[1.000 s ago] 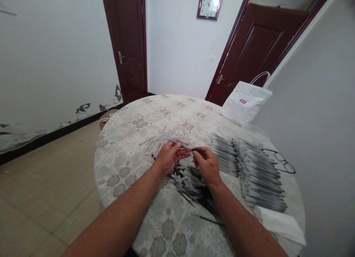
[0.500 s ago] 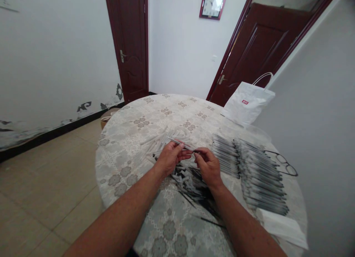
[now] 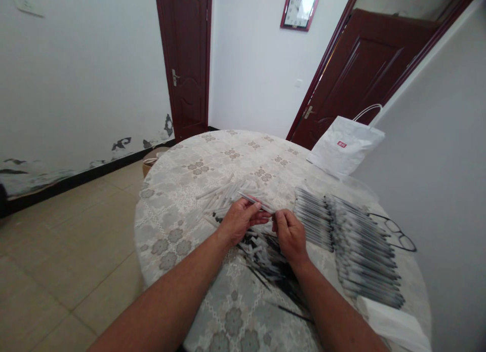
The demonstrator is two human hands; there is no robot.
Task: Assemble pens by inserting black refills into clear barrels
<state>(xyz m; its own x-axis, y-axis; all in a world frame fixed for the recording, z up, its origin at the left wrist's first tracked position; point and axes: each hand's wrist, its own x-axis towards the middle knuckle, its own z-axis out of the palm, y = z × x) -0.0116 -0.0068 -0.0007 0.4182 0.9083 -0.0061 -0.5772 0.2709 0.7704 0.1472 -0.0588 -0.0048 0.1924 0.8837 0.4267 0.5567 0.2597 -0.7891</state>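
Observation:
My left hand (image 3: 240,221) is closed round a slim grey pen barrel (image 3: 253,199) held just above the round table (image 3: 190,210). My right hand (image 3: 290,234) pinches the barrel's near end, where its fingers hide the tip. Loose pale barrels (image 3: 222,193) lie in a heap just beyond my left hand. Thin black refills (image 3: 271,263) are scattered on the cloth below both wrists. Rows of finished pens (image 3: 353,240) lie to the right of my right hand.
A white paper bag (image 3: 343,145) stands at the table's far right edge against the wall. Black-rimmed glasses (image 3: 397,234) rest beside the pen rows. Folded white paper (image 3: 395,324) lies near the right front edge. Two dark red doors and a wall clock are behind the table.
My hands have drawn closer together along the barrel, and the dark refill end seen between them earlier is no longer visible. The camera view has shifted slightly.

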